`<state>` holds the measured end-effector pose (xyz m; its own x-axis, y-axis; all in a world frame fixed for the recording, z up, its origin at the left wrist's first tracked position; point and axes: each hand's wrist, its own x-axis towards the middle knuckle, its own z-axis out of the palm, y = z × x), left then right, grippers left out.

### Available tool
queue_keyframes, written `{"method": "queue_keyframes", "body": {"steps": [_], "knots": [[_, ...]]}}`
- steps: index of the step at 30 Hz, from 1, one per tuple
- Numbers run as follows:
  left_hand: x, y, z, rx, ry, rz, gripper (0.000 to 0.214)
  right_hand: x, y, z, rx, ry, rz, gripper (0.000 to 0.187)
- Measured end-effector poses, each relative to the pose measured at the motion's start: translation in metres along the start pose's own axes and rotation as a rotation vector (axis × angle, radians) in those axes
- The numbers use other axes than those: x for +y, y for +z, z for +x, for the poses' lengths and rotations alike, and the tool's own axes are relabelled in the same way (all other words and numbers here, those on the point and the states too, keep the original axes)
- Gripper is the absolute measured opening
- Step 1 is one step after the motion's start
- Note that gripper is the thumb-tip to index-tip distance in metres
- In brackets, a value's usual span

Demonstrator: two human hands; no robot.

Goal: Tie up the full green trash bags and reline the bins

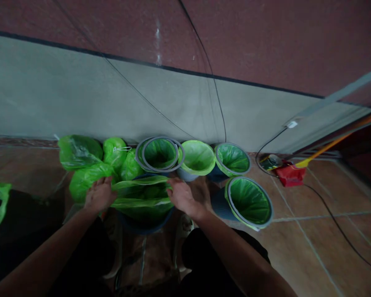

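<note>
Between my hands a thin green garbage bag (pixel 142 203) is stretched sideways, its mouth parted into a long slot. My left hand (pixel 99 194) grips the left end of the bag's mouth, and my right hand (pixel 183 196) has the right end in its fingers. The bag hangs down in a dark blue bin (pixel 146 227) that stands on the floor between my feet. Most of that bin's rim is hidden by the bag. A filled green bag (pixel 88 178) lies just behind my left hand.
Along the wall stand several green-lined bins: a stacked one with grey rims (pixel 139 156), a light one (pixel 188 175) and a blue one (pixel 235 171). Another lined bin (pixel 219 202) leans at right. More tied bags (pixel 80 150), a red dustpan (pixel 290 175) and a floor cable (pixel 334 220) lie about.
</note>
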<state>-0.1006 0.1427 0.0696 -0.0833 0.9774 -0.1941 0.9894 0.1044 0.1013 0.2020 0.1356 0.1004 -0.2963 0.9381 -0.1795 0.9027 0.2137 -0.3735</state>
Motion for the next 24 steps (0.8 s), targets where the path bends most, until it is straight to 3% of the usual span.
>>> {"method": "queue_keyframes", "body": {"steps": [3, 6, 9, 14, 18, 22, 24], "knots": [[0.041, 0.001, 0.001, 0.096, 0.273, 0.050, 0.059, -0.019, 0.020, -0.006, -0.151, -0.184, -0.029, 0.040], [0.072, 0.013, 0.005, 0.095, 0.455, 0.081, 0.056, -0.026, 0.043, -0.007, -0.233, -0.230, -0.154, 0.040], [0.086, 0.029, 0.014, 0.040, 0.461, 0.108, 0.050, -0.025, 0.062, -0.005, -0.255, -0.226, -0.265, 0.034], [0.088, 0.041, 0.029, -0.013, 0.429, 0.052, 0.027, -0.018, 0.080, 0.006, -0.220, -0.190, -0.297, 0.028], [0.086, 0.030, 0.031, 0.002, 0.389, 0.007, 0.032, -0.016, 0.072, 0.016, -0.227, -0.153, -0.297, 0.022], [0.079, 0.006, 0.029, 0.039, 0.369, -0.040, 0.039, -0.023, 0.044, 0.018, -0.142, -0.190, -0.259, 0.021], [0.072, -0.011, 0.028, 0.064, 0.350, -0.164, 0.039, -0.028, 0.028, 0.016, -0.098, -0.220, -0.220, 0.022]]}}
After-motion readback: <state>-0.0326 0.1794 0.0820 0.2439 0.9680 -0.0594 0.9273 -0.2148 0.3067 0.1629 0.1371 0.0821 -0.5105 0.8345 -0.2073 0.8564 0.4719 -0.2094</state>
